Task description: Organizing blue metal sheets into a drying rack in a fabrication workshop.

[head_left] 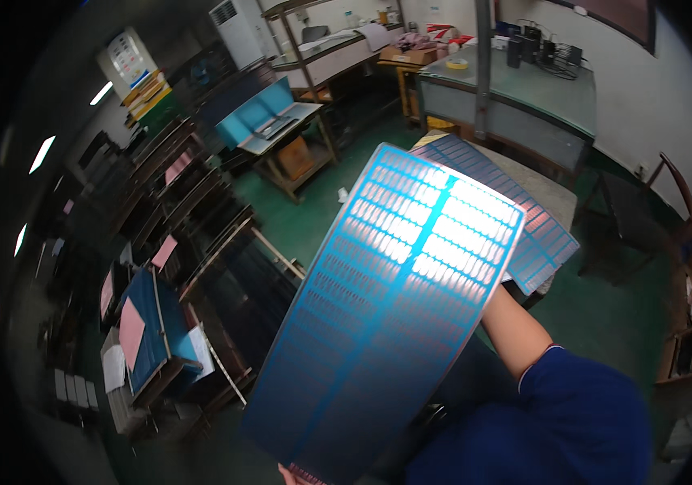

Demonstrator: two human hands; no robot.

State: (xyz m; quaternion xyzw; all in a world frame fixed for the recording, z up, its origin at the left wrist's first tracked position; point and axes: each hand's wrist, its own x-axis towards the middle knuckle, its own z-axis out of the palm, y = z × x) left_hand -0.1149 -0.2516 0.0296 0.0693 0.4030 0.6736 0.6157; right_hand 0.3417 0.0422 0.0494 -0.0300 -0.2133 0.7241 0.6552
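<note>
Panel (pixel 382 323) is held tilted in front of the grey table (pixel 554 182), gripped at its lower edge by the left hand (pixel 294 475); the right hand's grip, hidden behind, cannot be told. Glare is best tilted off, the face untouched. A second panel (pixel 552 242) is laid on that table.

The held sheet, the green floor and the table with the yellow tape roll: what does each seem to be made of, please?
Sheet: possibly coated metal or circuit laminate, glossy; white glare and copper-like marks between blue bands suggest it.
Floor: perhaps painted concrete, given its even green.
Table: top probably glass, smooth and shiny, with a greenish tint.
</note>
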